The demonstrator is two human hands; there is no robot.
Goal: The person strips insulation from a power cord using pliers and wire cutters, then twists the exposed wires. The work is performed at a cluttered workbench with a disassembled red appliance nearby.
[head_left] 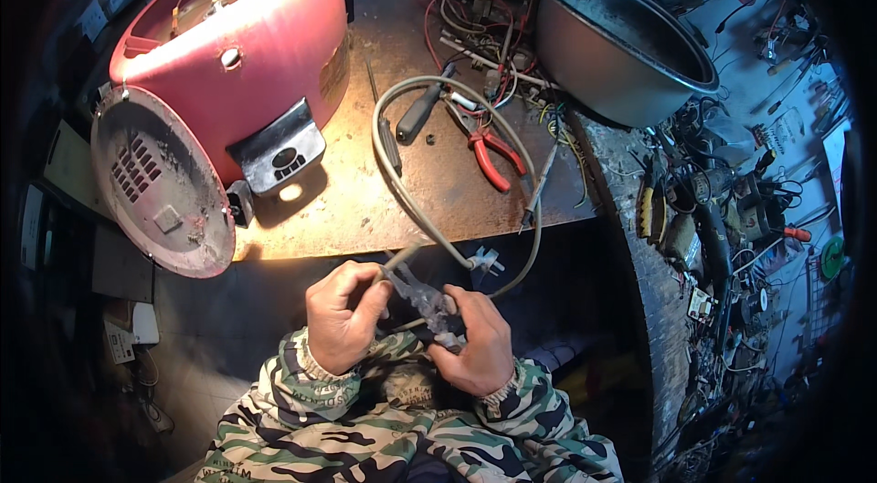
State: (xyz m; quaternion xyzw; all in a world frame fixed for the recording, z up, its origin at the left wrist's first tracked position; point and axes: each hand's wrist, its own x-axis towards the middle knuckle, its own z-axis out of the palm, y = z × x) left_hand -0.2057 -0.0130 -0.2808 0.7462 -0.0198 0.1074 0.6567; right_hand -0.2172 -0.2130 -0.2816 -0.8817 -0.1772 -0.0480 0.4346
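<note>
My left hand (343,318), fingers closed, pinches a beige cable (402,254) below the bench's front edge. My right hand (475,337) is closed round a crumpled-looking grey object (420,300), perhaps a tool, whose upper end meets the cable near my left fingers; its exact shape is unclear. The cable loops over the bench, and its white plug (486,264) hangs at the front edge. Inside the loop lie a dark-handled screwdriver (416,117) and red-handled pliers (489,168). A thin probe-like tool (544,177) rests to their right.
A pink rounded housing (283,53) stands on the bench (329,218) at left, with a dusty round lid (151,163) and black bracket (279,163). A metal pot (603,72) sits at back right, beside tangled wires (484,26). Tools and parts crowd the right side (703,227).
</note>
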